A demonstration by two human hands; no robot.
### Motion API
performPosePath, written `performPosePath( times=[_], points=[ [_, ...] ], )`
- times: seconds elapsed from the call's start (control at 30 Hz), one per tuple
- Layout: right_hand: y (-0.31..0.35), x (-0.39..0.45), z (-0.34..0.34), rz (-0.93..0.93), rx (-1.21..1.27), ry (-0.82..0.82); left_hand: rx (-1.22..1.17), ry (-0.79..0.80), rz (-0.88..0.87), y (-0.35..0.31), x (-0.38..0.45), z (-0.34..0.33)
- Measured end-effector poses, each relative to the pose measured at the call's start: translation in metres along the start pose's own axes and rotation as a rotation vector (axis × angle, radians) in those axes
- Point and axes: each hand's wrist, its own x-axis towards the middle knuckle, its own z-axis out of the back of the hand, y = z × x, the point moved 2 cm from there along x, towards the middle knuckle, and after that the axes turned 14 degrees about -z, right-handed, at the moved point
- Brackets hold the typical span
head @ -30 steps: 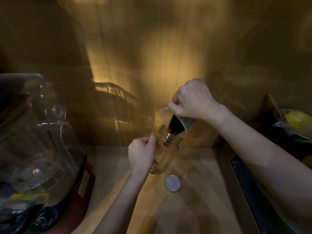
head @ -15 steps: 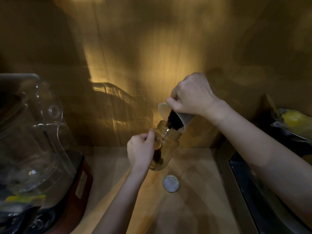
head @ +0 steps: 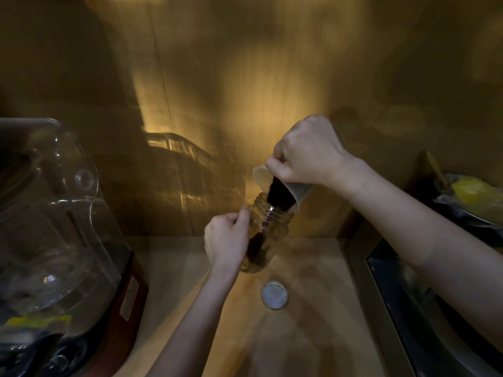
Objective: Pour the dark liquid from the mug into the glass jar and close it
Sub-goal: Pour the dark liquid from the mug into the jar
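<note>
My right hand (head: 307, 151) grips a pale mug (head: 295, 193) tipped steeply down, its lip over the mouth of a clear glass jar (head: 272, 235). Dark liquid (head: 277, 197) shows in the mug and runs into the jar, where a dark pool (head: 255, 248) sits low inside. My left hand (head: 227, 238) holds the jar's left side; the jar leans slightly right on the wooden counter (head: 313, 308). The jar's round lid (head: 274, 294) lies flat on the counter just in front of the jar, untouched.
A large clear blender housing on a dark red base (head: 54, 227) fills the left side. A metal sink (head: 408, 308) edges the counter at right, with a bowl holding something yellow (head: 473, 197) behind it. A wooden wall (head: 245, 77) backs the counter.
The mug has tipped further and dark liquid has begun collecting in the jar, which was clear a second ago. Both hands rose slightly.
</note>
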Motion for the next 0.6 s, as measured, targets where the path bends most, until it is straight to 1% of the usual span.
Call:
performPosePath(
  times=[0.6],
  points=[
    [-0.0017,0.0006,0.0005,0.052,0.006,-0.032,-0.107,0.011,0.030,0.0048,-0.0010,-0.0002]
  ],
)
